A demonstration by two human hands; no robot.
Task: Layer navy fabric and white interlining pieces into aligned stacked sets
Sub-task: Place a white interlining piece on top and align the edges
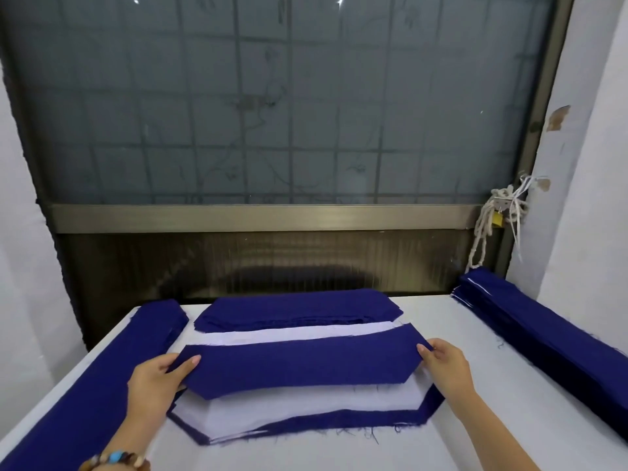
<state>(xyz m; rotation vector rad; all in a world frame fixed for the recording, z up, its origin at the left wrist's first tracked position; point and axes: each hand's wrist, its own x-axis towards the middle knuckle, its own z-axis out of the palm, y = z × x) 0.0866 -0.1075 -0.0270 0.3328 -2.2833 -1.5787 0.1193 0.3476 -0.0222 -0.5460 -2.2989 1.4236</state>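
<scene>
only one view, from a wide-angle camera worn on the person's head. it faces forward and tilts down over a white table [509,368], near enough that both forearms come in from the bottom edge. the left hand [156,379] and right hand [445,362] sit in the lower middle of the frame, each pinching one end of a navy piece [299,365] that lies almost centred. the upper half takes in a window [272,96] straight ahead, just behind the table's far edge. pale walls [594,164] close both sides, and straight lines bow near the borders.
</scene>
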